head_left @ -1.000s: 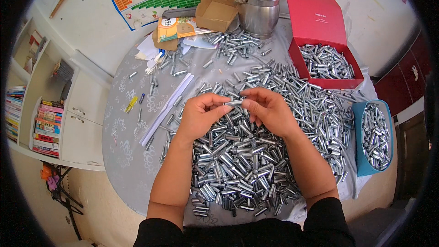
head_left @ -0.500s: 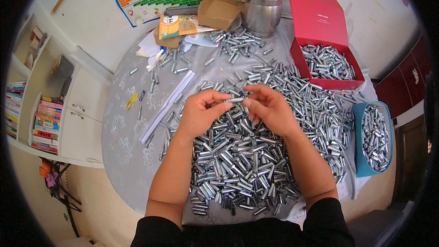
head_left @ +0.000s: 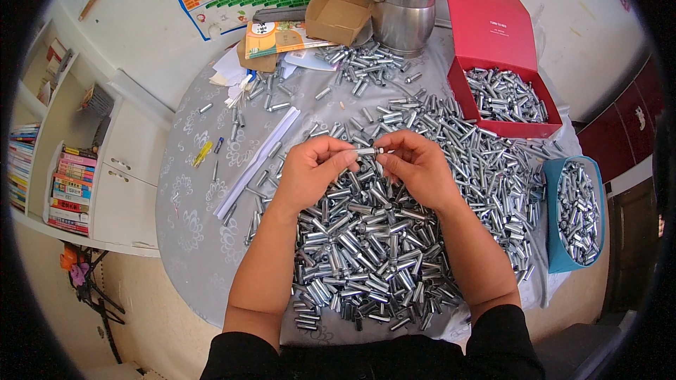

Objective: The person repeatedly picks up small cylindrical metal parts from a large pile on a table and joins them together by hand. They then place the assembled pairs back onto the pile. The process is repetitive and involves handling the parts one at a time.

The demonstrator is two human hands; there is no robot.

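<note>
Between my two hands a short silvery expansion bolt (head_left: 365,151) lies nearly level. My left hand (head_left: 313,170) pinches its left end between thumb and fingertips. At the other end, the thumb and forefinger of my right hand (head_left: 419,167) close on the tip; any small part there is too fine to make out. Below both hands spreads a heap of loose metal sleeves (head_left: 366,246). Longer, thinner metal bolts (head_left: 486,186) lie in a pile beside my right forearm.
A red lidded box (head_left: 507,128) and a teal bin (head_left: 556,232), both holding metal pieces, stand at the right. At the back are a steel pot (head_left: 403,17), a cardboard box (head_left: 338,10) and books. A white folded strip (head_left: 257,164) and pens (head_left: 203,154) lie left.
My right thumb and forefinger have come closer together on the bolt's right end. The bolt sits slightly higher and more level; my left hand has barely moved.
</note>
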